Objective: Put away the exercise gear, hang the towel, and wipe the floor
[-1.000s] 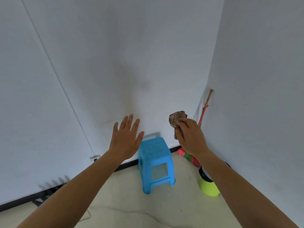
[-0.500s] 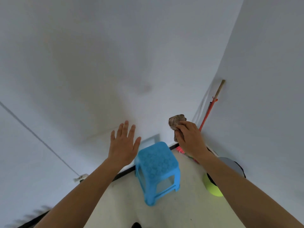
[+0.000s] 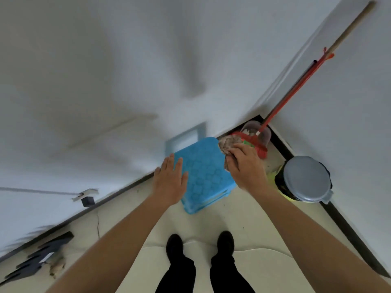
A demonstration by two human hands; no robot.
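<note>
We've just 1 cam, head-worn, wide-angle, facing fwd and steeply down into a room corner. Blue stool [image 3: 206, 176] sits mid-frame, near; left hand [image 3: 170, 182] and right hand [image 3: 246, 168] flank it; our shoes [image 3: 174, 244] show below it.

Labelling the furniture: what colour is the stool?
The stool is bright blue; the head view shows it.

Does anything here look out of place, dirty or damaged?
Yes. A brown clump lies on the floor by the left wall, next to dark flat pieces; it is too blurred to identify. Dark specks also lie near the bin.
</note>
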